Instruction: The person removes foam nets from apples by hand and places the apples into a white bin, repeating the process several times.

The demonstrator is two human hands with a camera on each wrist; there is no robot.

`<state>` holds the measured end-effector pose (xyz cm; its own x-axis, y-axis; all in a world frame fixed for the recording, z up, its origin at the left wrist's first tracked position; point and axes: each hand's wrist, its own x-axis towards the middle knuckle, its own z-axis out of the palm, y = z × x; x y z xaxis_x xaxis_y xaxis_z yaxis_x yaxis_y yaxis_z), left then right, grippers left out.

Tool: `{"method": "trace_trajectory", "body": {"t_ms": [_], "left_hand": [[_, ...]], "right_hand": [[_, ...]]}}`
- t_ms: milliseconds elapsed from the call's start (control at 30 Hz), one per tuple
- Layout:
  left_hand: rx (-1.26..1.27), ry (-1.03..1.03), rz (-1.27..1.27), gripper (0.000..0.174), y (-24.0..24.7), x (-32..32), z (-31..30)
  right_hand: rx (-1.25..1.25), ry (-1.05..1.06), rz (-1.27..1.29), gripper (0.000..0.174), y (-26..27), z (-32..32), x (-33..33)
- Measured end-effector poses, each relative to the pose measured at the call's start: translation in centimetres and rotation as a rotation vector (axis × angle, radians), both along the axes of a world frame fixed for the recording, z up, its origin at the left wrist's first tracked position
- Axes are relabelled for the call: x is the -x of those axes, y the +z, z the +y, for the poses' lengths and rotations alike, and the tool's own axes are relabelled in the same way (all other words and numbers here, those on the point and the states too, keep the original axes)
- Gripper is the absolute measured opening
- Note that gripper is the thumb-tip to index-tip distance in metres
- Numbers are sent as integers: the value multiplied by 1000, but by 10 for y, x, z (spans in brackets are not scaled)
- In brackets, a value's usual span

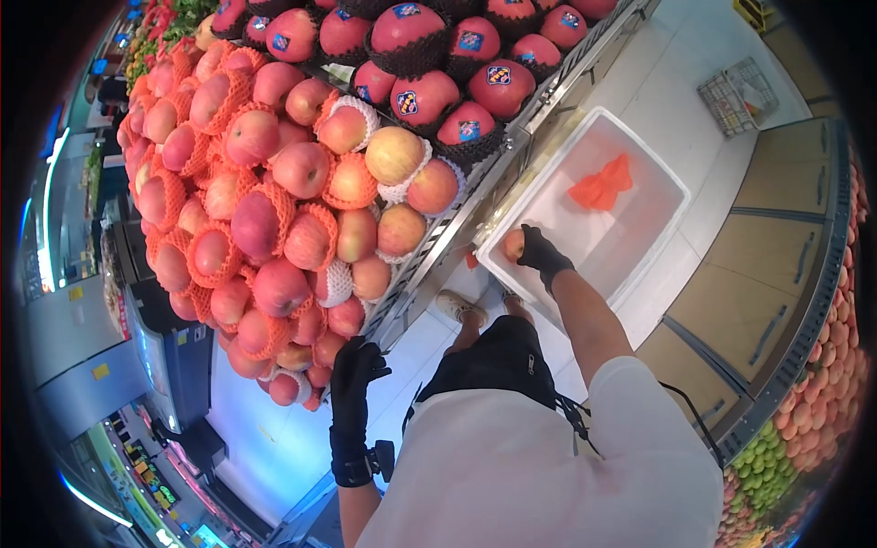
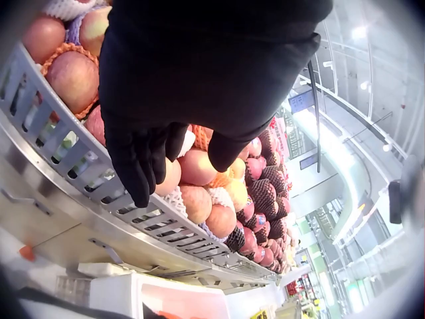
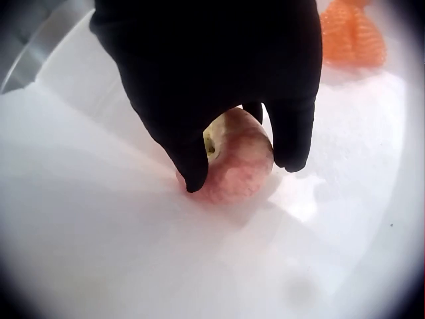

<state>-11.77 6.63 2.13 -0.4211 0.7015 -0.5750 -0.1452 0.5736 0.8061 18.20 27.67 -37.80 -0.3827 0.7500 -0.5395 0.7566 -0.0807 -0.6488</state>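
Black-gloved, my right hand [image 1: 546,257] grips an apple [image 3: 240,165] inside a white foam box [image 1: 681,196]. In the right wrist view the thumb and fingers lie on opposite sides of the pale red fruit, close over the box's white floor. Orange foam netting [image 1: 601,183] lies farther back in the box. Also gloved in black, my left hand [image 1: 359,376] hangs at the near edge of the apple display [image 1: 301,171], holding nothing. Its fingers droop loosely over the slatted grey rail [image 2: 86,154] in the left wrist view.
Dark red apples [image 1: 425,98] in black netting fill the back of the display. A metal rail [image 1: 475,196] separates the display from the box. A wire basket [image 1: 738,96] stands on the tiled floor. Tan cabinets [image 1: 763,283] line the right, with more fruit [image 1: 822,393] above.
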Motion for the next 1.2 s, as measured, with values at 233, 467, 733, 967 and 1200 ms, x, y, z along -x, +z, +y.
{"method": "trace_trajectory", "body": {"t_ms": [233, 467, 733, 967, 1200], "left_hand": [[-12, -57, -23, 36, -10, -3, 2], [-67, -146, -72, 31, -15, -7, 11], [-12, -143, -74, 27, -18, -14, 15], [26, -123, -22, 26, -17, -12, 11], [80, -90, -7, 27, -24, -8, 4]], "right_hand": [[-28, -102, -12, 67, -11, 7, -25], [-52, 41, -47, 21, -47, 19, -98], [-561, -313, -266, 12, -29, 50, -129], [-608, -403, -482, 56, 97, 103, -97], [-469, -301, -507, 34, -80, 100, -161]]}}
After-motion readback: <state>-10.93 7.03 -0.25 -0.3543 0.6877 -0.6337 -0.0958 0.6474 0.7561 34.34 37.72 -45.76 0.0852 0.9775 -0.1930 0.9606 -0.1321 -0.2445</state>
